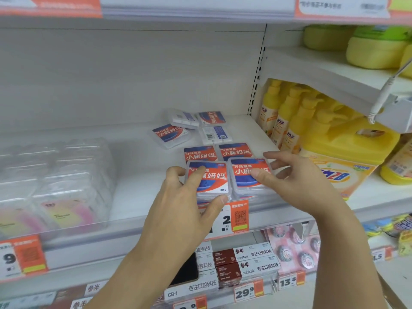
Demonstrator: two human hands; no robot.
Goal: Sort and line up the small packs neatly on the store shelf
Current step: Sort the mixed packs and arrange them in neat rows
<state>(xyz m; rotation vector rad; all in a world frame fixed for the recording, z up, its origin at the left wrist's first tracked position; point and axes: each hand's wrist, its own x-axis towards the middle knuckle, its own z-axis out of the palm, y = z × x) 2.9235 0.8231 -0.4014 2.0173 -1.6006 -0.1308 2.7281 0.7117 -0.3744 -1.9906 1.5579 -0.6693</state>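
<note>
Packs on the white shelf (138,197) look roughly half sorted: four form a neat block at the front edge, the left hand (189,197) pinching the front-left pack (208,178), the right hand (296,175) fingering the front-right pack (246,175), while four loose packs (170,134) wait scattered behind.

Small clear plastic packs (207,179) with red-and-blue labels and white lettering, plain white metal shelf (142,192), yellow plastic pump bottles (287,121), orange-and-white price tag (239,216) with black QR pattern, maroon-and-white cardboard boxes (243,257)
</note>
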